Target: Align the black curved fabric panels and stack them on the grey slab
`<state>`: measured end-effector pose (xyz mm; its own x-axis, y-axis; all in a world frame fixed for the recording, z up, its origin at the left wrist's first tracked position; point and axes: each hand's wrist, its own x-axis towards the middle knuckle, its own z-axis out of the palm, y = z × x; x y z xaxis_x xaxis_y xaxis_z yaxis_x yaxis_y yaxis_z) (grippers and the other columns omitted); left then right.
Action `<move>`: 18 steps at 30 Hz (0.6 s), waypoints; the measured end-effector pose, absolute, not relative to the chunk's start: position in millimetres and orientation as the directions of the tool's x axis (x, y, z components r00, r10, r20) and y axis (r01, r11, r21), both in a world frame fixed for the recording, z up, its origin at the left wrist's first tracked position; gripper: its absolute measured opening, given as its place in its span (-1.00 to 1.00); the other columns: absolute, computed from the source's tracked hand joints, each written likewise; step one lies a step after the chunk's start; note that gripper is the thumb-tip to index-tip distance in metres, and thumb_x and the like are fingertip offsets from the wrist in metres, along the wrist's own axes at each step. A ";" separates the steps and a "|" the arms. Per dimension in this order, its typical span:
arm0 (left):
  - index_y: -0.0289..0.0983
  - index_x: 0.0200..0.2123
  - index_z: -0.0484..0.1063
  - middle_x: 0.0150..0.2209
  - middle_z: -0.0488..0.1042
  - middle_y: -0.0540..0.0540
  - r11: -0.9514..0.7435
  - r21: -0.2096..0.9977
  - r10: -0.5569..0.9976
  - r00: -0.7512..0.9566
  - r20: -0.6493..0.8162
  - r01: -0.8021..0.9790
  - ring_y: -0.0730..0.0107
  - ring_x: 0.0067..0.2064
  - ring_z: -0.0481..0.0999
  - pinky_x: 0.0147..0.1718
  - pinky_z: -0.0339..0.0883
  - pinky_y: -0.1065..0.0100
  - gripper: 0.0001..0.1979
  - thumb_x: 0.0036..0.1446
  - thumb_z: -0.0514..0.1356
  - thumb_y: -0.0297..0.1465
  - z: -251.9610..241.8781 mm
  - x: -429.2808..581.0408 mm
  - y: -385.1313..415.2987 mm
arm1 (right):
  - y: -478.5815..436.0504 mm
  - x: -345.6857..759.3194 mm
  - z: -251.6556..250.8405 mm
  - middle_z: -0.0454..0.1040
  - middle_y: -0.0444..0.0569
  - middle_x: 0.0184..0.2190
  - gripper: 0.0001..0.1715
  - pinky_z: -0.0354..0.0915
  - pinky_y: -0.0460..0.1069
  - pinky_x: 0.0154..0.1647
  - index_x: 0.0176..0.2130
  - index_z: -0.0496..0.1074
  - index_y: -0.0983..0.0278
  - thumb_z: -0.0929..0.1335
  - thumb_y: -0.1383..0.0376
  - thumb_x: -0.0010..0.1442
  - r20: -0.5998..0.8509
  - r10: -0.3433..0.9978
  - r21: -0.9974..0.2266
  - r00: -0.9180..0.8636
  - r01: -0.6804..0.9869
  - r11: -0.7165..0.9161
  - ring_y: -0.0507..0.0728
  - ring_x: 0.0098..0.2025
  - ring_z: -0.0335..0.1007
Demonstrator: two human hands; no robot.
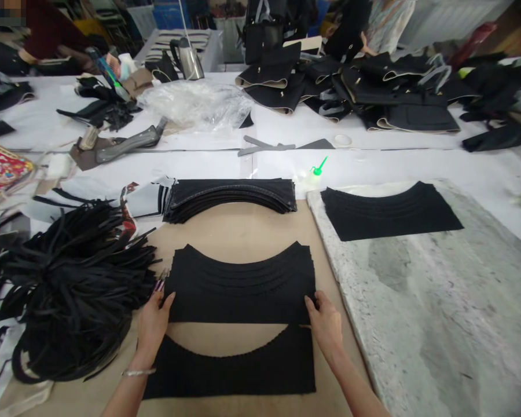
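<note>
A fanned stack of black panels [243, 301], each with a curved top edge, lies in front of me on a tan board. My left hand [153, 321] grips its left edge between thumb and fingers. On the opposite side, my right hand [325, 324] pinches the right edge. Nearer to me is another black piece [230, 376] with a scooped, finely notched edge. Small snips [160, 282] show just beyond my left fingertips, partly hidden. Farther back sits a neat pile of black curved pieces [232, 194].
A bundle of black strips [73, 278] is heaped at left. To the right, a pale stone slab [434, 313] bears another black fanned stack [391, 211]. Behind are a green-tipped bottle [318, 169], clear plastic [200, 104], black bag parts [399, 98] and people.
</note>
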<state>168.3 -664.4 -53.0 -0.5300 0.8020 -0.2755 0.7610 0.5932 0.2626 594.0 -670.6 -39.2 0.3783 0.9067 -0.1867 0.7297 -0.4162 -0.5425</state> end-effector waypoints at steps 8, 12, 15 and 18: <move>-0.21 -0.41 0.33 -0.44 0.47 -0.06 0.581 0.286 0.813 -0.526 -0.249 0.762 0.21 -0.36 0.50 -0.43 0.16 0.36 -0.73 0.23 0.10 -0.16 -57.6 166.4 -663.5 | -671.3 595.1 -39.7 0.33 -0.14 -0.56 -0.71 0.02 0.00 -0.45 -0.39 0.18 0.16 0.16 0.02 0.21 -0.192 0.906 -0.532 0.377 0.736 -0.419 0.17 -0.48 0.32; -0.21 -0.39 0.34 -0.45 0.47 -0.06 0.579 0.293 0.814 -0.525 -0.248 0.760 0.21 -0.36 0.51 -0.43 0.14 0.36 -0.73 0.23 0.10 -0.15 -58.2 167.2 -664.1 | -670.6 594.1 -40.1 0.35 -0.12 -0.54 -0.71 0.05 0.01 -0.44 -0.35 0.21 0.16 0.16 0.03 0.21 -0.207 0.906 -0.516 0.369 0.746 -0.422 0.18 -0.46 0.34; -0.22 -0.29 0.35 -0.42 0.46 -0.07 0.608 0.269 0.794 -0.561 -0.235 0.747 0.17 -0.35 0.50 -0.43 0.15 0.33 -0.72 0.22 0.11 -0.12 -57.0 169.6 -666.7 | -672.0 592.6 -38.8 0.41 -0.05 -0.42 -0.67 0.09 0.02 -0.42 -0.21 0.26 0.20 0.16 0.02 0.21 -0.212 0.898 -0.501 0.387 0.745 -0.439 0.21 -0.40 0.36; -0.26 -0.14 0.32 -0.29 0.47 -0.15 0.621 0.268 0.781 -0.609 -0.137 0.736 0.11 -0.24 0.50 -0.35 0.24 0.29 -0.63 0.17 0.15 -0.09 -55.4 169.9 -666.3 | -673.3 594.7 -36.8 0.41 0.06 -0.25 -0.53 0.17 0.05 -0.38 -0.06 0.26 0.26 0.16 0.00 0.20 -0.131 0.895 -0.472 0.427 0.767 -0.435 0.26 -0.29 0.38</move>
<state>169.9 -666.3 -55.4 -0.6095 0.7809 -0.1367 0.7361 0.6214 0.2683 594.7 -673.3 -36.8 0.4266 0.8949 -0.1312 0.7670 -0.4348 -0.4718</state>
